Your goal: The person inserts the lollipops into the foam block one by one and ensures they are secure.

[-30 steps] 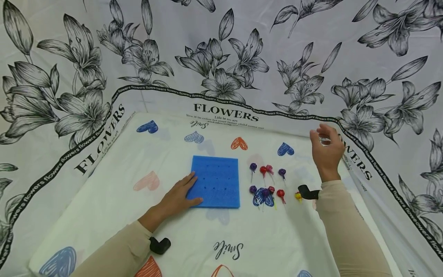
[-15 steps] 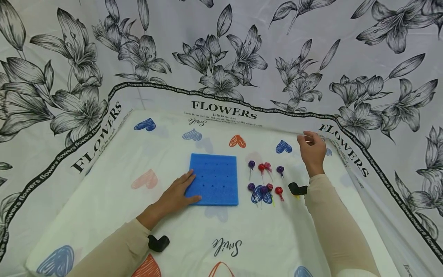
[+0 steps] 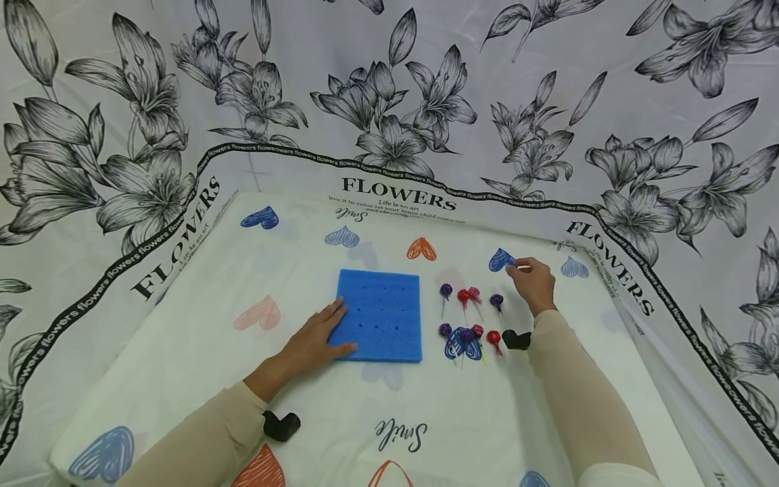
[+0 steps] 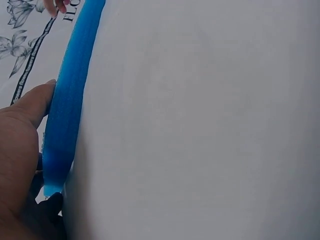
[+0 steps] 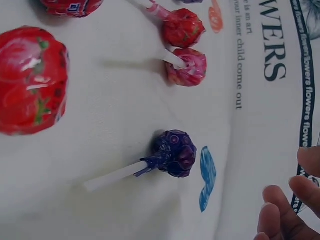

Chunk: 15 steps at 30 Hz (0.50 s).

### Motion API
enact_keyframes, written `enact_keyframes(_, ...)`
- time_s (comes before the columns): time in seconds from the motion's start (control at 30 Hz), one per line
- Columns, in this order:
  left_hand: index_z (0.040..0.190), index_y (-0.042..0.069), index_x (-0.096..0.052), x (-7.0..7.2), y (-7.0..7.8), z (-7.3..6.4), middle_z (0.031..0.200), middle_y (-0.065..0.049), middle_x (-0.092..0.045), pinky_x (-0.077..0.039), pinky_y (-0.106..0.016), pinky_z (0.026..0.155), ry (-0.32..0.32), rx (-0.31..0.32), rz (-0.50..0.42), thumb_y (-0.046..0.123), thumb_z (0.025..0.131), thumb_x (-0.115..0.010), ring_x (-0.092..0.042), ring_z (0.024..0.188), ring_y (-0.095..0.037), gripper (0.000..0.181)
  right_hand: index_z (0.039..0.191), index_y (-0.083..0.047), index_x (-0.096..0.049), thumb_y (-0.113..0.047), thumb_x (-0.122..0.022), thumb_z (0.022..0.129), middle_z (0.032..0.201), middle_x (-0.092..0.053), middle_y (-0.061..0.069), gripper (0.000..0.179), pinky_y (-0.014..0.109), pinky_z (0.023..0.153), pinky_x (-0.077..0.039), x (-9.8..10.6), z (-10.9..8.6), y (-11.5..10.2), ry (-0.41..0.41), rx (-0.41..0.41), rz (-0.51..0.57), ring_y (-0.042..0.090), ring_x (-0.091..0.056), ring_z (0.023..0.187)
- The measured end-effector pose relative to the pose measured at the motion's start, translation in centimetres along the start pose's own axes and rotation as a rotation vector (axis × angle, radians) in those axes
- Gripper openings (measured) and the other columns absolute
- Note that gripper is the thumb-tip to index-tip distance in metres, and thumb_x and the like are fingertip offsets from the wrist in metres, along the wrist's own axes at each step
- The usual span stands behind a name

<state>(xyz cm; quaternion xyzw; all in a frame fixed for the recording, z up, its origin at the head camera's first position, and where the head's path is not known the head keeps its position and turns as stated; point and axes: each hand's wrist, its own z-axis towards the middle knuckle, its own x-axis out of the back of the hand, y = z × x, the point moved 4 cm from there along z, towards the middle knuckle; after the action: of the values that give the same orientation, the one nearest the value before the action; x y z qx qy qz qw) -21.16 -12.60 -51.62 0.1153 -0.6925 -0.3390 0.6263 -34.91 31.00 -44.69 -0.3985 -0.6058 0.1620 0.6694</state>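
Note:
A square blue foam block (image 3: pixel 379 314) with small holes lies flat on the white heart-print sheet (image 3: pixel 426 406). My left hand (image 3: pixel 312 343) rests with straight fingers on its near left corner, thumb along the block's edge (image 4: pixel 70 105). Several wrapped lollipops lie to the right of the block in two rows, purple (image 3: pixel 445 291), red (image 3: pixel 463 296), pink (image 3: pixel 474 294) and more. My right hand (image 3: pixel 532 283) hovers low beside the rightmost purple lollipop (image 3: pixel 496 299) (image 5: pixel 175 152), fingers (image 5: pixel 282 215) loosely curled, holding nothing.
Flower-print cloth (image 3: pixel 389 101) rises as walls behind and on both sides of the sheet. A red lollipop (image 3: pixel 493 337) (image 5: pixel 30 80) lies near my right wrist, next to its black wrist camera (image 3: pixel 516 339).
My right hand has come down and leftwards from the back right corner to just beside the lollipops. The left hand and the foam block have stayed put.

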Motion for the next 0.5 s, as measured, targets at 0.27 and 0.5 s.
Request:
enact_keyframes(0.27,0.153,0.006,-0.026,-0.2,0.1,0.0,0.16,-0.009,-0.014,-0.024,-0.058,0.108,-0.007,0.004,0.019,0.055,0.086,-0.065,-0.017,0.141,-0.042,0.091,0.133,-0.007,-0.056,-0.033,-0.062,0.094,0.128,-0.056,0.02,0.047,0.051,0.092,-0.045,-0.7,-0.1,0.5,-0.108,-0.023,-0.074,0.036,-0.054,0.111)
enact_keyframes(0.5,0.153,0.006,-0.026,0.0,0.1,0.0,0.16,-0.009,-0.015,-0.025,-0.06,0.106,-0.01,0.016,0.01,0.053,0.086,-0.066,-0.017,0.14,-0.044,0.09,0.131,-0.007,-0.058,-0.027,-0.063,0.094,0.128,-0.055,0.019,0.042,0.052,0.096,-0.042,-1.4,-0.4,0.7,-0.22,0.048,-0.055,0.037,-0.051,0.114)
